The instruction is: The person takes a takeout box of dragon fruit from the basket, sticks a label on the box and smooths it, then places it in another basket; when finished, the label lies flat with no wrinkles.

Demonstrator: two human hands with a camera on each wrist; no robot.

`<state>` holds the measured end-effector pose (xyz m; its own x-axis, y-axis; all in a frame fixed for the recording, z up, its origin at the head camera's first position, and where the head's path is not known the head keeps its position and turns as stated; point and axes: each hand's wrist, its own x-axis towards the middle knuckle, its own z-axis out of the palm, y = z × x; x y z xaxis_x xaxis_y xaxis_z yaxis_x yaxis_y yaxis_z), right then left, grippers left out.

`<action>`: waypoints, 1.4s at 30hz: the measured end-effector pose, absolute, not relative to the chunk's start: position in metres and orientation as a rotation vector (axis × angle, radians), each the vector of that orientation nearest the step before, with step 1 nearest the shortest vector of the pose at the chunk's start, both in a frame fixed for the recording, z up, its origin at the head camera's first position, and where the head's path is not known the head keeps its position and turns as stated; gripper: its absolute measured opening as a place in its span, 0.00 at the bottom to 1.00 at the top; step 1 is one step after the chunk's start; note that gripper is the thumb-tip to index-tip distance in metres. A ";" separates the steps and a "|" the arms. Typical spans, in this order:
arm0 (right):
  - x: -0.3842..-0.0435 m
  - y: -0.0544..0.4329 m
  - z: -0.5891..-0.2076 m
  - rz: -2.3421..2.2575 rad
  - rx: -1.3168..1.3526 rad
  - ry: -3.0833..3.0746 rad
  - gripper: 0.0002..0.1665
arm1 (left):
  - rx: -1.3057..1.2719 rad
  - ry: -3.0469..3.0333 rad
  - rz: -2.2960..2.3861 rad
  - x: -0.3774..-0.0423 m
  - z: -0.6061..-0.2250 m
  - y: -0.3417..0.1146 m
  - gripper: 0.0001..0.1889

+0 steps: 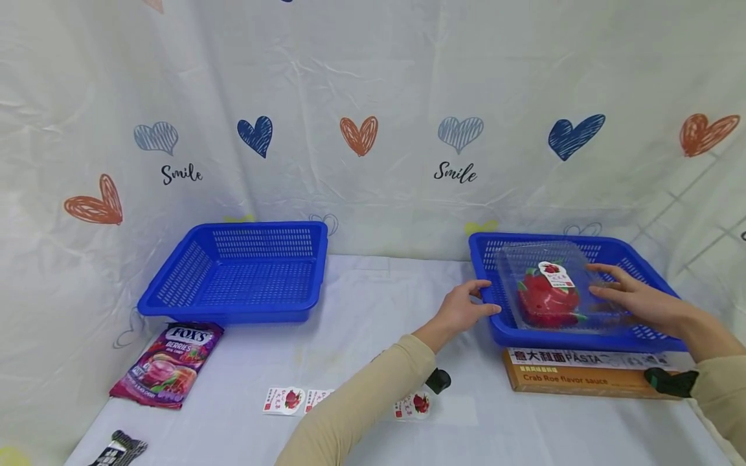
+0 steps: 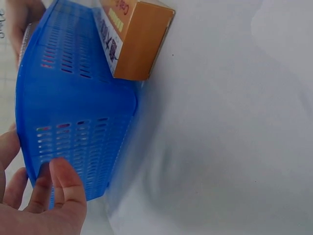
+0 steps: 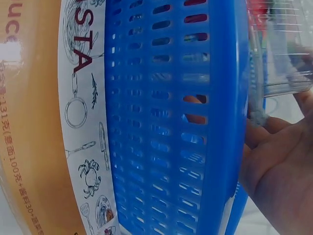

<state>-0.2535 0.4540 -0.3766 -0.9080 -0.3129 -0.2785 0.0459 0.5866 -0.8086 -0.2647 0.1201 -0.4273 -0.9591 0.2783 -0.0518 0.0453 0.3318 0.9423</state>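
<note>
A clear plastic box (image 1: 507,285) with red dragon fruit (image 1: 544,304) and a fruit sticker on its lid sits inside the right blue basket (image 1: 504,336). My right hand (image 1: 647,304) holds the box by its right side; in the right wrist view the fingers (image 3: 266,132) reach in past the basket rim beside the box. At the basket's left end, my left hand (image 1: 460,307) grips the rim. In the left wrist view some left fingers (image 2: 66,183) lie against the perforated outer wall, with the thumb at the rim.
A pasta box (image 1: 583,382) lies in front of the right basket. At left stand another blue basket (image 1: 227,317), a Fox's candy bag (image 1: 169,366) and a small black packet (image 1: 119,450). A strip of fruit stickers (image 1: 284,401) runs partly under the left sleeve.
</note>
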 end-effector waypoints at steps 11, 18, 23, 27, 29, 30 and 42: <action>-0.263 0.456 -0.380 -1.084 -0.197 2.479 0.42 | 0.274 2.397 1.667 -0.262 -0.423 0.121 0.25; -0.264 0.457 -0.382 -1.047 -0.198 2.497 0.43 | 0.283 2.424 1.638 -0.262 -0.422 0.121 0.25; -0.266 0.457 -0.385 -1.054 -0.178 2.490 0.44 | 0.291 2.428 1.631 -0.262 -0.422 0.120 0.25; -0.266 0.457 -0.388 -1.066 -0.160 2.491 0.44 | 0.286 2.423 1.635 -0.262 -0.422 0.121 0.24; -0.267 0.457 -0.388 -1.060 -0.159 2.494 0.45 | 0.286 2.420 1.639 -0.262 -0.423 0.121 0.24; -0.267 0.456 -0.389 -1.055 -0.156 2.497 0.45 | 0.285 2.421 1.640 -0.262 -0.423 0.121 0.24; -0.266 0.455 -0.389 -1.014 -0.171 2.532 0.46 | 0.340 2.438 1.640 -0.264 -0.426 0.121 0.25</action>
<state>-0.2660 0.4546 -0.3892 -0.9101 -0.2584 -0.3240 0.0366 0.7287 -0.6839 -0.2638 0.1208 -0.4265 -0.9570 0.2892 -0.0246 0.0863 0.3644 0.9272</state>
